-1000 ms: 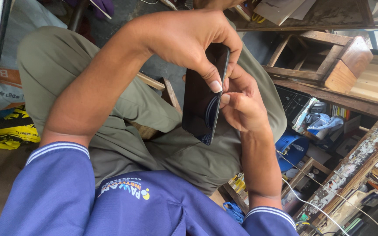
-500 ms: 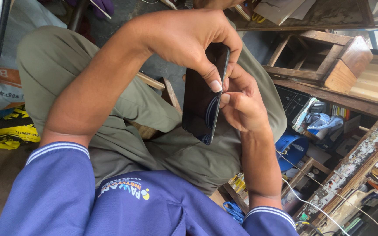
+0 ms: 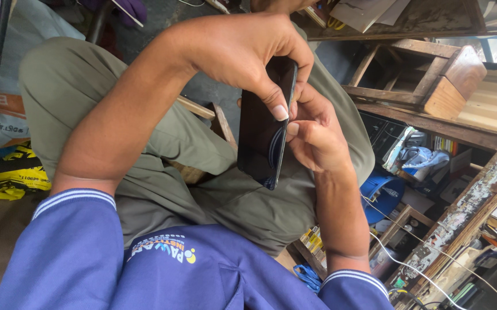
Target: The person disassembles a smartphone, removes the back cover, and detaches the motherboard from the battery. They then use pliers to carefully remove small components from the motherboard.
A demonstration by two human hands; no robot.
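A black smartphone (image 3: 262, 138) is held upright over my lap, its dark glass facing left. My left hand (image 3: 242, 51) comes over the top and grips the phone's upper part, thumb pressed on its right edge. My right hand (image 3: 314, 138) sits behind the right edge, fingers pinched against that edge just under the left thumb. Whether a small tool is in the right fingers cannot be made out. Both forearms come out of blue sleeves with white stripes.
My legs in olive trousers (image 3: 145, 143) are under the phone. A wooden box (image 3: 432, 74) and wooden shelf (image 3: 466, 212) with clutter stand at the right. A white cable (image 3: 409, 252) runs there. Yellow plastic bags (image 3: 7, 181) lie at the left.
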